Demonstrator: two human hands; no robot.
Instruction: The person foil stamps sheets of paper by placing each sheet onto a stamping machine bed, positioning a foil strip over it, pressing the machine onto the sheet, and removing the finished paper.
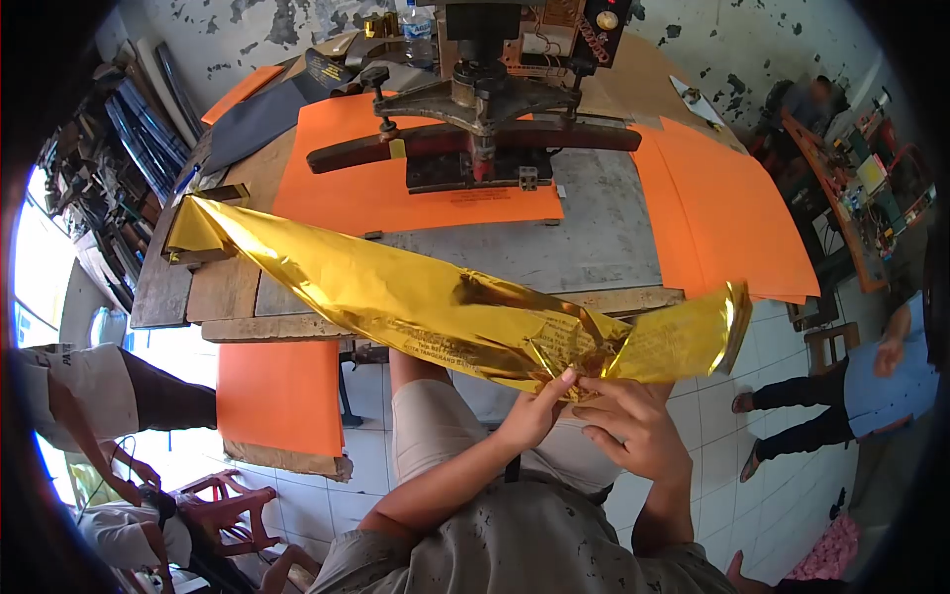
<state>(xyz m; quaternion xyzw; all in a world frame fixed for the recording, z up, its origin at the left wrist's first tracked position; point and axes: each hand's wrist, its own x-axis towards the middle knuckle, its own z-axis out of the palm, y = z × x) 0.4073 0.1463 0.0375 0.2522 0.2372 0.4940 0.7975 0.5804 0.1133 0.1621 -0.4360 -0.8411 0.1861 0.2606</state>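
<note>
A long sheet of shiny gold foil (pixel 396 287) stretches from the table's left side down to my lap, with dark printed text near its lower part. Bunched foil sits between my hands. My left hand (pixel 534 411) pinches the foil's lower edge with thumb and fingers. Close beside it, my right hand (pixel 638 426) has its fingers bent against the crumpled part, its thumb apart; whether it grips the foil is unclear. The foil's loose end sticks out to the right above my right hand.
A black press (pixel 480 109) stands over the table's metal plate (pixel 594 238). Orange sheets lie under it (pixel 336 188), at the right (pixel 712 218) and on a lower surface (pixel 277 396). People are at the left (pixel 109 396) and right (pixel 881 366).
</note>
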